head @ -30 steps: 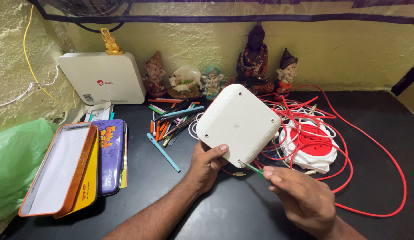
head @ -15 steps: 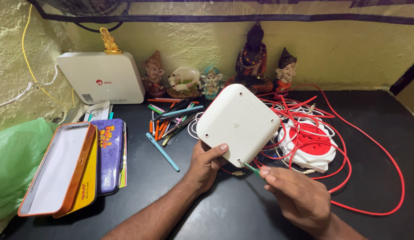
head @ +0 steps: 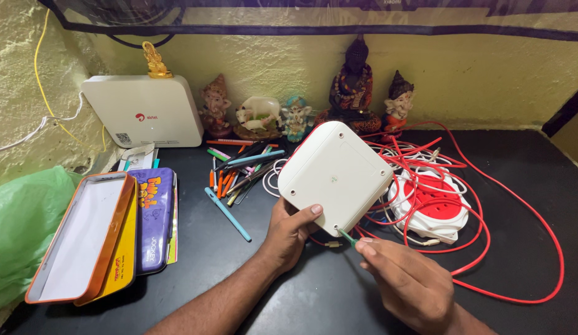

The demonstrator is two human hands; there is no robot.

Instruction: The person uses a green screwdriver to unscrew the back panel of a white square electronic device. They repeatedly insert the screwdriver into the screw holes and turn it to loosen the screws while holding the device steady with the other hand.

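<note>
My left hand (head: 288, 231) holds a white square device (head: 335, 175) by its lower left edge, tilted up with its flat back facing me. My right hand (head: 406, 282) grips a thin green-tipped tool (head: 347, 236) whose tip rests at the device's lower corner. Behind the device lies a tangle of red cable (head: 506, 205) around a red and white round extension reel (head: 433, 205).
A white router (head: 143, 111) stands at the back left, with several small figurines (head: 357, 84) along the yellow wall. Several pens (head: 236, 170) lie loose on the dark table. An open orange pencil tin (head: 84, 239), a purple case (head: 153, 214) and a green plastic bag (head: 16, 229) sit at the left.
Both hands keep almost the same position. My right hand has shifted slightly, with the tool tip staying at the device's lower corner.
</note>
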